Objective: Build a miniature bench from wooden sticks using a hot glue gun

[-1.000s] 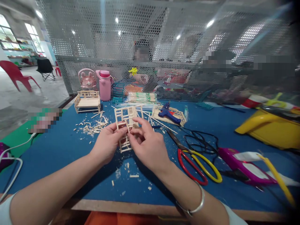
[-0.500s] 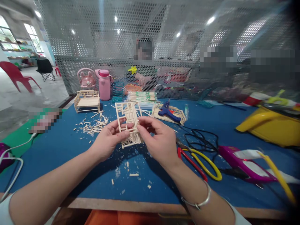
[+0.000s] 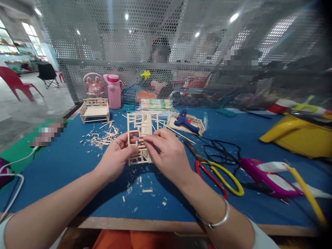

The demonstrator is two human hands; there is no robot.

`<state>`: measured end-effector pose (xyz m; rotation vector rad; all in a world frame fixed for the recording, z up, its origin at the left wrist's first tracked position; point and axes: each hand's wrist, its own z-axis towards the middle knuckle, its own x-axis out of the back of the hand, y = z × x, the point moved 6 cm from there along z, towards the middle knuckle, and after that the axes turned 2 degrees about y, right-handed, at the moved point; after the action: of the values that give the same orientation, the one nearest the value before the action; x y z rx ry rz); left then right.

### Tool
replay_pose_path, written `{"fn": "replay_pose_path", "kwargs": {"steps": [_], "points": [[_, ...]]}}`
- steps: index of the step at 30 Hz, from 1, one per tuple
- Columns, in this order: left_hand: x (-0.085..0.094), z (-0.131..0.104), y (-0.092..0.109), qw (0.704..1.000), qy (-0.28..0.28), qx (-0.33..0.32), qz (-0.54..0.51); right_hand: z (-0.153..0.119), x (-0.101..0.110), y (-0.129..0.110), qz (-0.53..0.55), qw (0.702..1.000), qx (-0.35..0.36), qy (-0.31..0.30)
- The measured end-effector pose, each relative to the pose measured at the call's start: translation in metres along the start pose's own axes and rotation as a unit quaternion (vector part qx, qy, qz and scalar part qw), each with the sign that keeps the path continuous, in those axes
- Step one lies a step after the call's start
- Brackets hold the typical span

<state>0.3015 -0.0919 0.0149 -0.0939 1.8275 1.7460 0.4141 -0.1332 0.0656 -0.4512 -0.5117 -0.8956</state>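
Observation:
A small frame built of pale wooden sticks [image 3: 145, 124] is held up over the middle of the blue table. My left hand [image 3: 116, 154] grips its left side, thumb in front and fingers behind. The fingertips of my right hand [image 3: 168, 152] are pinched together at the middle of the frame, near a short crosspiece; whether a loose piece is between them is too small to tell. Cut stick bits [image 3: 106, 138] lie heaped behind my left hand. Scissors with red and yellow handles [image 3: 207, 162] rest to the right of my right hand.
A stick-built bench [image 3: 94, 111] and a pink bottle [image 3: 114, 92] stand at the back left. A blue glue gun [image 3: 186, 121] lies on another stick piece [image 3: 172, 121]. Black cable, a purple tool [image 3: 269, 180] and a yellow container [image 3: 298, 136] are on the right. Behind the mesh sits a person.
The stick frame has turned to face me more squarely. My right hand has moved left, from the frame's right edge to its middle, uncovering the scissors' blades.

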Motion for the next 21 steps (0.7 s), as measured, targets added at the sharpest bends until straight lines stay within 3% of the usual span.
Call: {"fn": "replay_pose_path", "kwargs": {"steps": [8, 16, 21], "points": [[0.002, -0.001, 0.003, 0.996, 0.037, -0.028, 0.075, -0.001, -0.004, -0.006, -0.010, 0.999, 0.017, -0.039], [0.006, -0.001, 0.006, 0.993, 0.070, -0.020, 0.093, -0.001, 0.007, 0.007, 0.131, 0.989, -0.041, 0.048], [0.006, -0.002, 0.007, 0.990, 0.080, -0.020, 0.112, -0.002, 0.000, 0.003, 0.084, 0.996, 0.001, 0.018]]}}
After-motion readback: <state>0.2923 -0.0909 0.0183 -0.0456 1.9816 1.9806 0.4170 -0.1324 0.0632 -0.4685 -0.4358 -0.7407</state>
